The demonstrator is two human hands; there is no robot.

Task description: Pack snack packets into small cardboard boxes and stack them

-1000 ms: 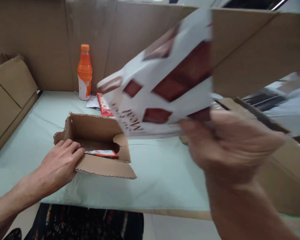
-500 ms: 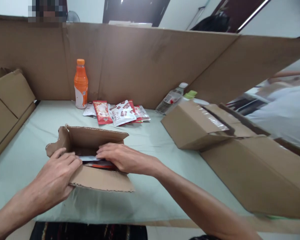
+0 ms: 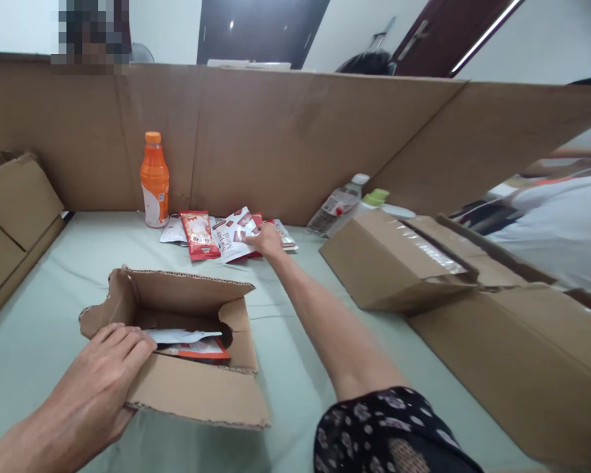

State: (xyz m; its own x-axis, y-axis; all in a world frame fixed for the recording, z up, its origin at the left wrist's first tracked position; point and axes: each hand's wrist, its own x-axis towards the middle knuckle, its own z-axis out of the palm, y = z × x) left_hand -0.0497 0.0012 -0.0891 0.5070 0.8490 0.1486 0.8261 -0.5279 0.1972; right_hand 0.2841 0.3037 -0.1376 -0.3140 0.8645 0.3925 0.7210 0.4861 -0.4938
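Note:
My left hand [image 3: 113, 358] is closed on the near left edge of an open cardboard box [image 3: 197, 394], its fingers over the rim and its thumb against the outside. In the box lie a pale blue-white packet [image 3: 182, 336] and an orange-edged packet [image 3: 201, 350], standing near the front wall. At the back of the table my right hand [image 3: 266, 240] grips the right edge of a white snack packet [image 3: 234, 236] printed with dark red squares. Left of it lies a red packet [image 3: 199, 236]. More packets are partly hidden beneath and behind.
An orange drink bottle [image 3: 154, 180] stands at the back left by a cardboard wall [image 3: 276, 131]. A clear bottle [image 3: 337, 205] leans at the back right beside a green-capped container [image 3: 374, 198]. Large cardboard boxes [image 3: 512, 355] line the right; another box [image 3: 14, 223] is at left.
My right hand has left the box and reached forward to the packets at the back. My left hand stays on the box rim. The view has shifted slightly.

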